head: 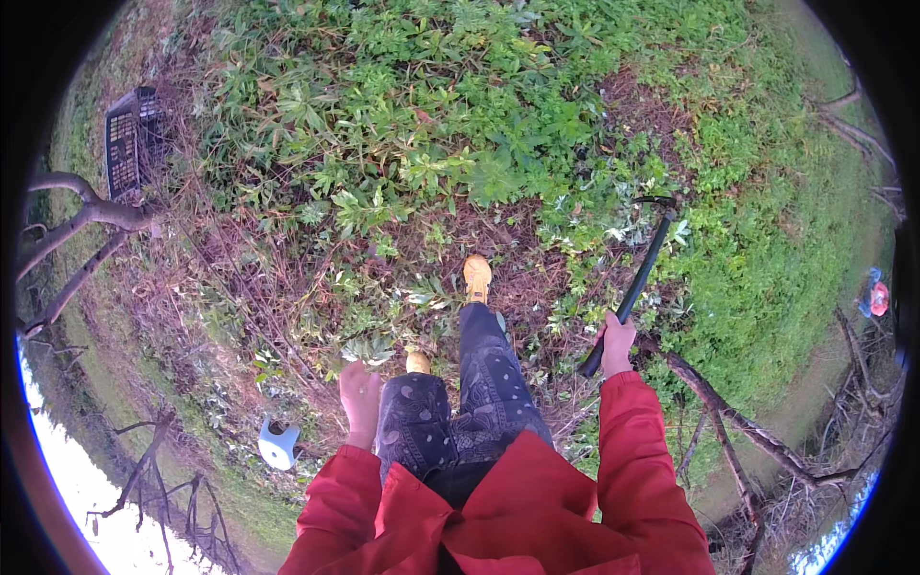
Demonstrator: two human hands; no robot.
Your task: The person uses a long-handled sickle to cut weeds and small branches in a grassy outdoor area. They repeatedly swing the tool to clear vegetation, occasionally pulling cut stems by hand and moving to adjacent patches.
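Observation:
My right hand grips the lower part of a long-handled tool, a hoe or mattock with a dark handle and a narrow metal head. Its head is up and to the right of the hand, over low green weeds. The handle's butt sticks out below the fist. My left hand hangs beside my left knee, its fingers curled; nothing shows in it, though its palm is hidden. Leafy weeds are just beyond it. My feet, in yellow shoes, stand on ground with dry stems and cut-looking leaves.
A black plastic crate lies at the upper left near a bare tree branch. A light blue plastic stool is at the lower left. Bare branches spread at the lower right. A red and blue item lies at the far right.

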